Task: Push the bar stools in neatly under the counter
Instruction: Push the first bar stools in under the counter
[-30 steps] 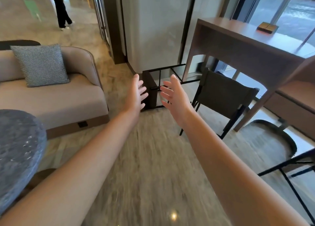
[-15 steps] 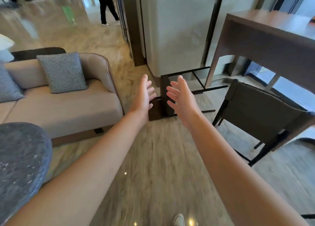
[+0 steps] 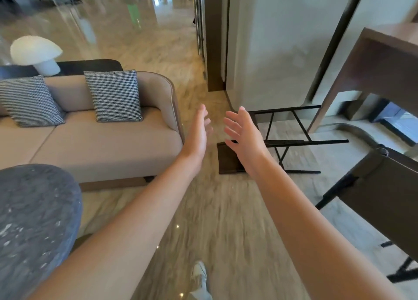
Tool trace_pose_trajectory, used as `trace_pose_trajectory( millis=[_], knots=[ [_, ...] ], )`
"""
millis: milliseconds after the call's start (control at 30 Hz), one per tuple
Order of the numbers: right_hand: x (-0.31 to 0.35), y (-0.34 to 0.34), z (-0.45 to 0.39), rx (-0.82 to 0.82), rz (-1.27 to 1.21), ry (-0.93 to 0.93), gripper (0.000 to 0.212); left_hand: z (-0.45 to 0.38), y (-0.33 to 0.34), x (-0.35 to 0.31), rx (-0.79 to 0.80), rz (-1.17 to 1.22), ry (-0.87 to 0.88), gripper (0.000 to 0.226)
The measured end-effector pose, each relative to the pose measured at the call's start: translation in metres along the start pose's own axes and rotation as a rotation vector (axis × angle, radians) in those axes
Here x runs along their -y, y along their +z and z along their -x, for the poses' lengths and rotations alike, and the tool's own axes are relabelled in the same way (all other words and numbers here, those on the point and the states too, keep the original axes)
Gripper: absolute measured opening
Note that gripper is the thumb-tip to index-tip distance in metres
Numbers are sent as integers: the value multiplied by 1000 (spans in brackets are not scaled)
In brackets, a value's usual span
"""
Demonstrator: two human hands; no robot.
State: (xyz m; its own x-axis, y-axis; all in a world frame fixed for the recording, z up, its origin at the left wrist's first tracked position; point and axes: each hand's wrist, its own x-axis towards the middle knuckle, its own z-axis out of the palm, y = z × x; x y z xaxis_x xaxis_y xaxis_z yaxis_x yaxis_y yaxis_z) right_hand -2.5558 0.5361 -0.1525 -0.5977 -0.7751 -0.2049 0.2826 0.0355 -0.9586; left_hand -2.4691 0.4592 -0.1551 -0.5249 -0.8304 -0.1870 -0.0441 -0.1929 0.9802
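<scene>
A dark bar stool (image 3: 285, 141) lies tipped on its side on the marble floor, its black legs pointing right toward the brown counter (image 3: 384, 57). A second dark stool (image 3: 382, 186) stands upright at the right edge. My left hand (image 3: 196, 132) and my right hand (image 3: 244, 136) are stretched out in front of me, palms facing each other, fingers straight, holding nothing. My right hand overlaps the fallen stool's seat in view; neither hand touches it.
A beige sofa (image 3: 95, 146) with two checked cushions stands at the left. A round dark stone table (image 3: 34, 220) is at the lower left. A pale pillar (image 3: 271, 41) rises behind the fallen stool. My shoe (image 3: 199, 274) shows at the bottom.
The view has turned left and moved closer to the fallen stool; the upright stool and counter slid to the right edge. Both hands stay outstretched and empty.
</scene>
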Motion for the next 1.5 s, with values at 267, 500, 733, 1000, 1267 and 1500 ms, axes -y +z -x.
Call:
trace_pose_trajectory(
  millis=[267,500,733,1000,1267,1500],
  knots=[
    [10,47,-106,-47,36,18,56,-123,-35,-21,25,17,-10,62],
    [26,78,-182,-49,38,-13,57,-198,-53,-41,63,2,0,62],
    [27,93,-258,-33,12,14,59,-270,-60,-45,9,35,-49,61],
    [31,91,-369,-19,-73,45,59,-365,-45,-55,-50,21,-45,85],
    [55,77,-477,-13,-102,53,58,-473,-17,-72,-74,-16,-48,62],
    [58,54,-524,-90,-108,58,59,-525,8,-68,7,-68,-89,62]
  ],
)
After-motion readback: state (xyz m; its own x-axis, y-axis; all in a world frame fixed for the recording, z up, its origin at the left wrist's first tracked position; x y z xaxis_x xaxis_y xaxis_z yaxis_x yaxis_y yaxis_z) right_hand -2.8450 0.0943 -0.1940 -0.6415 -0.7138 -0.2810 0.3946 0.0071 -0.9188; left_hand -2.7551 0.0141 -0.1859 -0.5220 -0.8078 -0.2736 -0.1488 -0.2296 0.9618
